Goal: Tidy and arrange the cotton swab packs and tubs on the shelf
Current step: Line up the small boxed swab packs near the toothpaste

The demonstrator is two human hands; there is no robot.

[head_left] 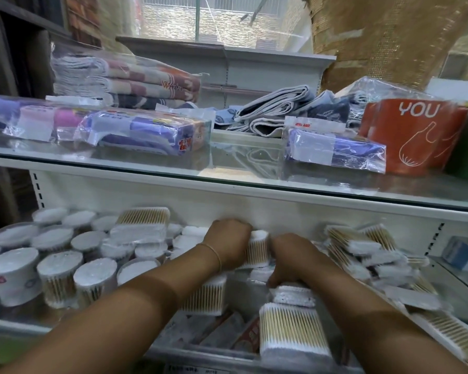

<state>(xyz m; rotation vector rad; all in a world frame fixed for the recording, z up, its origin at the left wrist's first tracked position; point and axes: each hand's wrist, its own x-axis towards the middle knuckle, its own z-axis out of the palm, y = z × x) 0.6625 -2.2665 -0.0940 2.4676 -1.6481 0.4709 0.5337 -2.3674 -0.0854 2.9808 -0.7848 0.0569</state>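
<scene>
Sitting mid-way along the lower shelf, between the round tubs on the left and a loose heap of packs on the right, the cotton swab pack is probably weighing very little. Its film is looking slick and soft, so squeezing the flat sides is likely suiting it best. The left hand is curling over its top, gripping it; the right hand is clasping the other side

Tubs left on the shelf, swab packs right
</scene>
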